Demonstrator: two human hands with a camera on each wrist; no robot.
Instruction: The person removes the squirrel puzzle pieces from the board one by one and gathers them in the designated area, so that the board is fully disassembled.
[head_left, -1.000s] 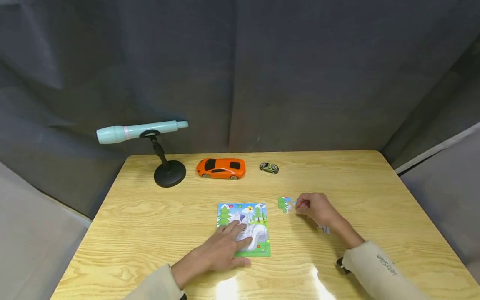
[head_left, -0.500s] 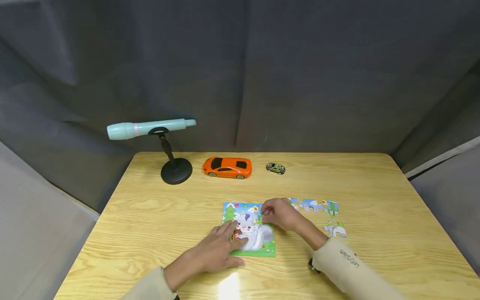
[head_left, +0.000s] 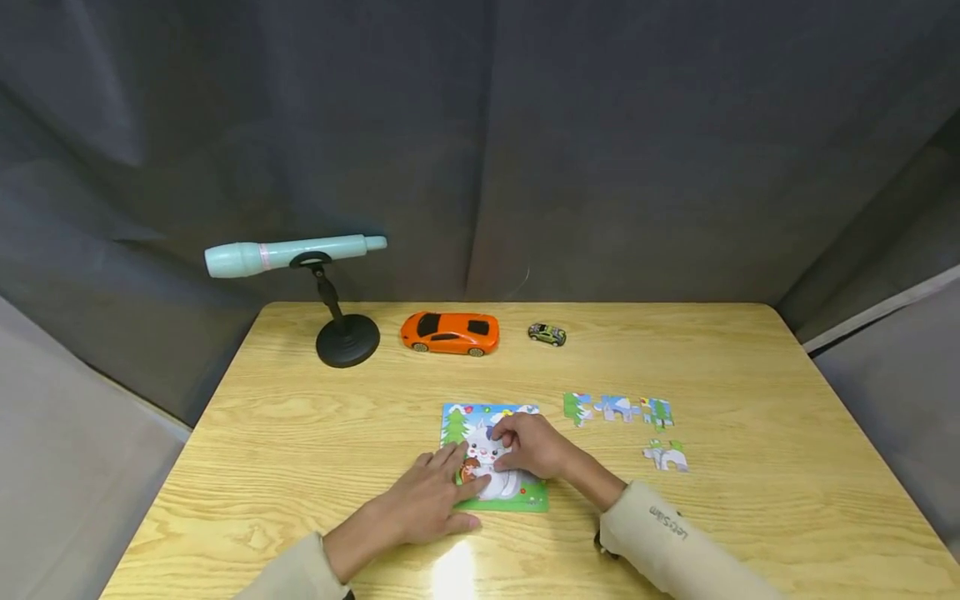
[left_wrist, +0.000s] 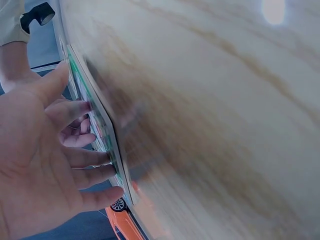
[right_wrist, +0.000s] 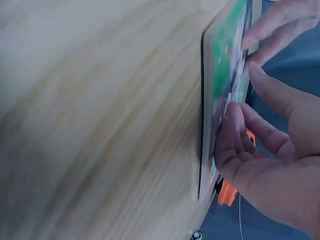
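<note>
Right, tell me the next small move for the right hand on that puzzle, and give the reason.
Probably press down with the right hand to seat the piece under its fingers into the puzzle board, then lift away. The left hand lies flat on the board's near left part, steadying it, and loose pieces wait on the table to the right.

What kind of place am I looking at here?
Probably a staged recording booth rather than a home: dark grey curtains close in a wooden table, and a pale blue device on a black stand sits beside toy cars and a jigsaw puzzle board.
</note>
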